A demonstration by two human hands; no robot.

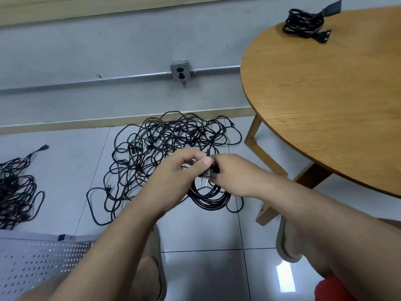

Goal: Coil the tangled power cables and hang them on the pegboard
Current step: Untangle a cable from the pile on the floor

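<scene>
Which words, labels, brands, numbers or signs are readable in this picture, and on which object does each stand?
None can be read.
Plug held in the left hand: any marking is too small to tell.
Wall socket: no lettering visible.
Strap on the coiled cable on the table: no print visible.
Pegboard: only holes, no label.

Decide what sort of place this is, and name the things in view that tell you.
Probably an indoor workroom or office: a metal socket box on exposed conduit along a grey wall, a tiled floor, and a perforated pegboard near heaps of power cables.
</scene>
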